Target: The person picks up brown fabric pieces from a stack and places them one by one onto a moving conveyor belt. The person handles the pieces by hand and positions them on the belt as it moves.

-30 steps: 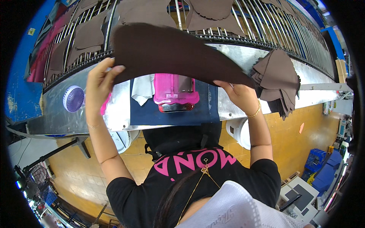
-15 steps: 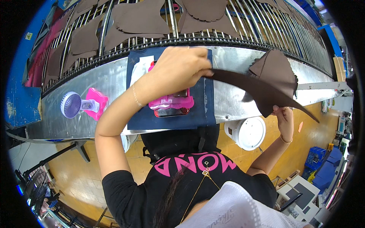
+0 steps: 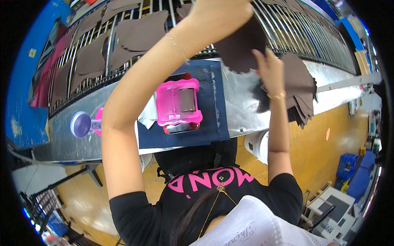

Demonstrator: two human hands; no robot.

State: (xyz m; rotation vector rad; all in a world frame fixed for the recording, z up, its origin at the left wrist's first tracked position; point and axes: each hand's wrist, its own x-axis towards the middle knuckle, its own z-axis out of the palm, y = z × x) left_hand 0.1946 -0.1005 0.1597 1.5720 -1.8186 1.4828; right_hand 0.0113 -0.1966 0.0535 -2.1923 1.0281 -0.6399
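Observation:
My left hand [image 3: 223,14] reaches to the top of the view over the conveyor, closed and slightly blurred. It grips the far part of a dark brown leather-like piece [image 3: 242,49], which hangs over the conveyor's near edge and the metal table. My right hand [image 3: 271,71] is beside the piece's right edge, thumb and fingers apart; whether the thumb touches it I cannot tell. A stack of similar brown pieces [image 3: 297,82] lies just right of that hand, its layers fanned over the table's front edge.
More brown pieces [image 3: 141,30] lie on the conveyor's metal rods [image 3: 301,37]. A pink case [image 3: 168,102] rests on a dark blue mat [image 3: 215,123] on the metal table [image 3: 242,110]. A small purple fan [image 3: 81,124] stands left. Below the table edge is a white bucket [image 3: 258,145].
My left hand has carried the brown piece away from me, over the conveyor. My right hand has moved up and left, and its fingers have spread from their pinch.

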